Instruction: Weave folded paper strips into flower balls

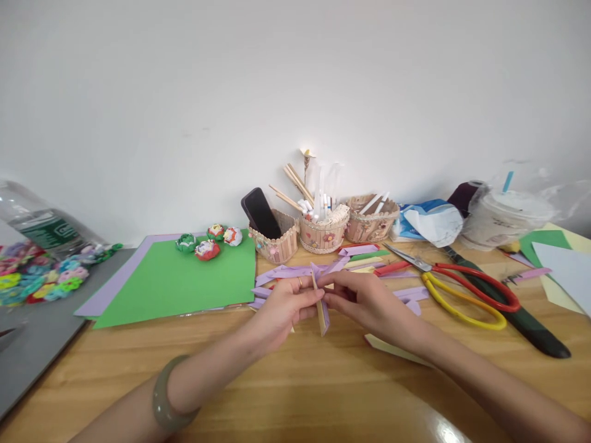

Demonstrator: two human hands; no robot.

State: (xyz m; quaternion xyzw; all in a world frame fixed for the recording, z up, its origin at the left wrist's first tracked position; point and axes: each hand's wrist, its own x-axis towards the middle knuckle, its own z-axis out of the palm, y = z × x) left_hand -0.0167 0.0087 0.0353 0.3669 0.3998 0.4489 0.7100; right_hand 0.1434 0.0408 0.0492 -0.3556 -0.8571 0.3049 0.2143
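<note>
A narrow folded strip of paper, lilac on one side and pale tan on the other (pixel 322 314), stands tilted in the two hands, above the middle of the smooth, glossy wooden surface (pixel 258 394); the left hand (pixel 286 303), its arm ringed by a rounded grey-green bangle (pixel 159 394), pinches it between thumb and fingers; the right hand (pixel 369 297) has bent fingers and thumb drawn together at its upper right side; a flat pale yellow paper strip (pixel 394 349) lies below the right forearm.

Toward the right edge of the surface, metal scissors with red and yellow looped handles (pixel 431 269) lie across a long, smooth black tool (pixel 530 329); creased lilac paper strips (pixel 281 274) spread behind the hands; on the left, a flat bright green sheet (pixel 184 292) overlaps a lilac one and bears four ruffled, rounded rosettes (pixel 207 250).

Along the far edge stand three slatted wooden baskets: the left one (pixel 279 246) holds a black phone (pixel 262 213); the middle one (pixel 323 238), thin wooden sticks and white rods; the right one (pixel 369 227), white sticks; farther right, a lidded plastic cup (pixel 501 221) holds a blue straw.
</note>
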